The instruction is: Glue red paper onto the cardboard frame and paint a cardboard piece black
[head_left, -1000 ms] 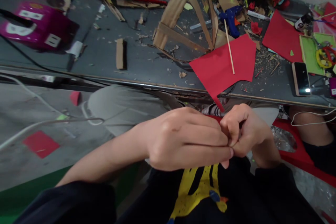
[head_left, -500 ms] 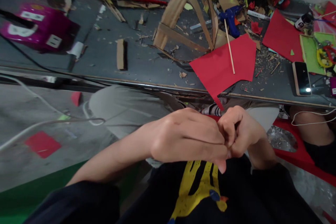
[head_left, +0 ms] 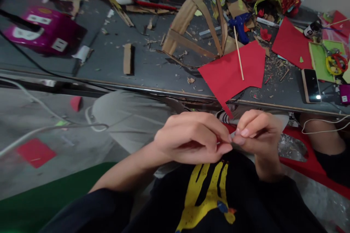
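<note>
The two hands are close together, doing small finger work above the lap, in front of the table (head_left: 104, 60). The right hand (head_left: 264, 134) has its thumb and finger squeezed on a small grey bit (head_left: 233, 135). I can't tell what the bit is. The left hand (head_left: 188, 136) has bent fingers, with the tips right by that bit. I can't tell if they grip it too.

It looks like fiddly work on a tiny thing. Any next move on it calls for a soft, steady pinch, with both hands close.

On the table, a thin pale wooden stick (head_left: 238, 56) lies on a big red paper sheet (head_left: 237, 71), and one paper corner pokes over the edge. Just beside it is a curved brown cardboard frame (head_left: 179, 25).

The white marker pen (head_left: 267, 22) and the black and white bottle (head_left: 312, 29) have tiny marks, too small to read. The shiny purple thing (head_left: 67, 29) has white patches, but I can't read any words or brand there.
</note>
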